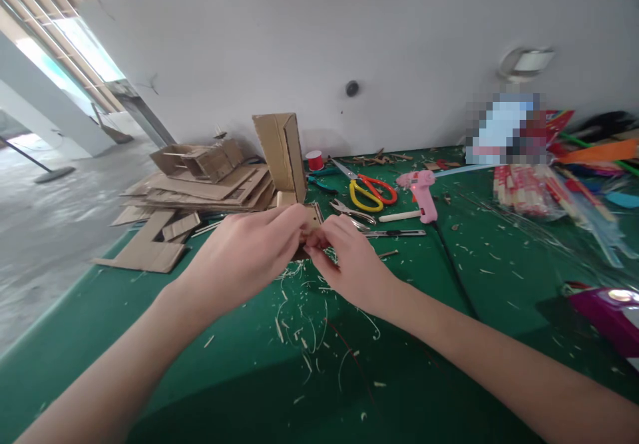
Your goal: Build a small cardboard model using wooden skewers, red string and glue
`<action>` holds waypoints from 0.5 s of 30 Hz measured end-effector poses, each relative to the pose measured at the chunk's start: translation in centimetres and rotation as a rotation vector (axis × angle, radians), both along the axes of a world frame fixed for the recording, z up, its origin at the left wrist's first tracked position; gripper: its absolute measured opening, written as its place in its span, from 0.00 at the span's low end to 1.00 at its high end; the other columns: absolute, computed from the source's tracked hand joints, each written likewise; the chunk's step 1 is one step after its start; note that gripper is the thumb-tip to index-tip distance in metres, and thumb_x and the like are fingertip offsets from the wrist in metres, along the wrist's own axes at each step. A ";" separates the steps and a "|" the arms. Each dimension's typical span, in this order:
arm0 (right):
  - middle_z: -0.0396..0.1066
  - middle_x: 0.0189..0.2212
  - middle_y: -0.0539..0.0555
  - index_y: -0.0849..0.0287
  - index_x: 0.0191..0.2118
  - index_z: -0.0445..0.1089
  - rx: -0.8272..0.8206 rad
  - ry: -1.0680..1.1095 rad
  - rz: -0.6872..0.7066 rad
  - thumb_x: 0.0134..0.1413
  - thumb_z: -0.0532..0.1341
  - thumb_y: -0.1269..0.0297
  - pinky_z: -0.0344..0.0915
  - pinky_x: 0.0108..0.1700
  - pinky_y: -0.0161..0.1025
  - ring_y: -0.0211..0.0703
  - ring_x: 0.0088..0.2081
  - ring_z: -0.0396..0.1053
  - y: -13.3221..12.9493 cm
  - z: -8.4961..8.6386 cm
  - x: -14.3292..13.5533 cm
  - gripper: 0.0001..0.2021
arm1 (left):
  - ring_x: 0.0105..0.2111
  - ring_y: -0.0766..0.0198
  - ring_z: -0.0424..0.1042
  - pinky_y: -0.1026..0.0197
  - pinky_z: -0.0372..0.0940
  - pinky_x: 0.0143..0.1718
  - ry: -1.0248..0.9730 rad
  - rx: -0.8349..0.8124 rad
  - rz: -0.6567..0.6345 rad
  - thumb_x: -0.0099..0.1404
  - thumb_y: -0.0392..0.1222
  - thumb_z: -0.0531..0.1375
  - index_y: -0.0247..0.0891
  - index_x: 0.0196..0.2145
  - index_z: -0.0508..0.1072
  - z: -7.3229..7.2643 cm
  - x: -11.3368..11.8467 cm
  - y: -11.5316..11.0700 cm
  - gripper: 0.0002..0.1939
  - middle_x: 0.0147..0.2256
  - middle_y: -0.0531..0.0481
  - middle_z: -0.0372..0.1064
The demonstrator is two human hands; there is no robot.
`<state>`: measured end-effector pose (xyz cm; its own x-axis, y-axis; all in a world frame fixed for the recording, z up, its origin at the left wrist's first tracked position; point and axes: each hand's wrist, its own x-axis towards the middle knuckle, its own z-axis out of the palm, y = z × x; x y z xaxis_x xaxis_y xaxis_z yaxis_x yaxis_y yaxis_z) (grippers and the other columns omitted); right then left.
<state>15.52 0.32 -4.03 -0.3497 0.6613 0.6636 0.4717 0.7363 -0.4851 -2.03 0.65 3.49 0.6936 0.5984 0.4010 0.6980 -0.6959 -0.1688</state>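
left hand [247, 254] and right hand [349, 261] meet fingertip to fingertip, both pinching a small cardboard piece [312, 221] above the green table [449, 337] — wood shavings [304, 327] below, yellow-and-orange scissors [369, 192] and pink glue gun [423, 192] behind.

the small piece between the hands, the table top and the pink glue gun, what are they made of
The small piece pinched between the left hand and right hand looks like brown corrugated cardboard, matte, matching the cardboard stack behind. The table top looks like green felt or cloth: dull, no glare. The pink glue gun seems moulded plastic, smooth and faintly shiny.
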 end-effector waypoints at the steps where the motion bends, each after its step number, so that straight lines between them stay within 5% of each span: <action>1: 0.65 0.32 0.53 0.59 0.33 0.62 -0.009 0.004 -0.010 0.60 0.53 0.72 0.60 0.41 0.40 0.42 0.38 0.61 0.1 -0.2 0.0 0.05 | 0.23 0.65 0.64 0.62 0.54 0.21 0.027 0.046 -0.032 0.69 0.37 0.50 0.40 0.34 0.65 -0.1 0.0 0.0 0.06 0.25 0.53 0.66; 7: 0.64 0.34 0.53 0.57 0.34 0.59 -0.075 0.044 -0.025 0.61 0.53 0.72 0.60 0.40 0.40 0.42 0.39 0.60 0.5 -0.5 0.4 0.05 | 0.42 0.56 0.68 0.52 0.66 0.42 -0.016 0.132 -0.199 0.67 0.37 0.55 0.39 0.40 0.67 -0.6 -0.3 1.4 0.04 0.36 0.48 0.71; 9: 0.63 0.34 0.53 0.57 0.33 0.59 -0.104 0.046 -0.019 0.61 0.53 0.72 0.60 0.40 0.40 0.42 0.39 0.60 0.5 -0.5 0.5 0.05 | 0.51 0.53 0.65 0.47 0.64 0.51 -0.200 0.012 -0.207 0.65 0.40 0.58 0.38 0.49 0.64 -1.1 -1.1 2.8 0.16 0.48 0.42 0.67; 11: 0.63 0.34 0.53 0.57 0.33 0.59 -0.129 0.048 -0.021 0.61 0.53 0.72 0.60 0.40 0.40 0.41 0.39 0.60 0.6 -0.4 0.6 0.06 | 0.59 0.48 0.58 0.45 0.64 0.53 -0.382 -0.267 -0.173 0.62 0.46 0.61 0.38 0.62 0.51 -1.9 -2.3 4.4 0.36 0.59 0.34 0.54; 15: 0.63 0.34 0.52 0.56 0.33 0.59 -0.136 0.058 -0.013 0.61 0.53 0.72 0.60 0.40 0.39 0.41 0.39 0.60 0.6 -0.5 0.7 0.06 | 0.60 0.44 0.60 0.41 0.65 0.53 -0.488 -1.180 -0.368 0.63 0.58 0.57 0.48 0.67 0.38 -3.9 -5.0 7.5 0.43 0.66 0.33 0.45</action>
<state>16.24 0.96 -4.55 -0.3039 0.7507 0.5866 0.4488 0.6559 -0.6069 -7.00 8.10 -0.42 0.8236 0.5666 0.0268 0.2544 -0.4113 0.8753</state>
